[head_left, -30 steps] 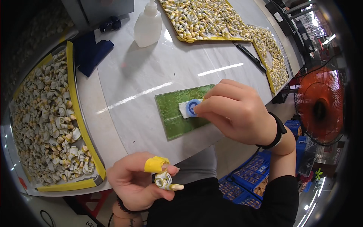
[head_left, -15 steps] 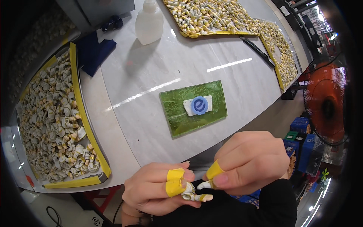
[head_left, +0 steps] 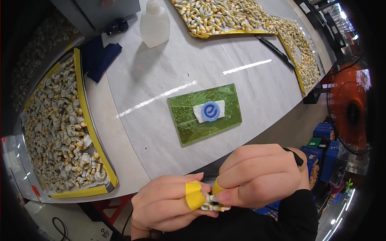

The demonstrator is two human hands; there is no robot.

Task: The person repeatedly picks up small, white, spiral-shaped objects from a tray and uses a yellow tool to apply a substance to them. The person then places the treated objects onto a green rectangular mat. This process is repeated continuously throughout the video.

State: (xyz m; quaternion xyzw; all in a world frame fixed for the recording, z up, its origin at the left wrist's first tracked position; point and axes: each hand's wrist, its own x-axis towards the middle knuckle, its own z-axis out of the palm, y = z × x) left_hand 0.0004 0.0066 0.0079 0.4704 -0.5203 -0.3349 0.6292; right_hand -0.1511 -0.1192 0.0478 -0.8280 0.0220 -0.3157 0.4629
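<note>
Near the lower edge, my left hand point(head_left: 165, 203) is closed around a small white and yellow figurine part point(head_left: 206, 207) with a skin-coloured tip. My right hand point(head_left: 259, 172) pinches a small white piece point(head_left: 212, 198) between thumb and forefinger and presses it against the figurine part. The fingers partly cover where the two pieces meet. Yellow tape wraps fingers on both hands. Beyond them on the table lies a green glass-like slab point(head_left: 181, 130), bearing a white pad point(head_left: 198, 113) and a round blue cap-like dish point(head_left: 210, 111).
A yellow-edged tray point(head_left: 105, 176) of many white figurine parts stands at left. Further trays hold small limb-like pieces point(head_left: 225, 16) at the back. A white plastic bottle point(head_left: 155, 26), dark blue cloth point(head_left: 103, 62) and black knife-like tool point(head_left: 275, 51) lie about. An orange fan point(head_left: 348, 108) stands right.
My right hand has moved left and brought the small white piece from beside the figurine part into contact with it. My left hand has turned slightly, hiding more of the part.
</note>
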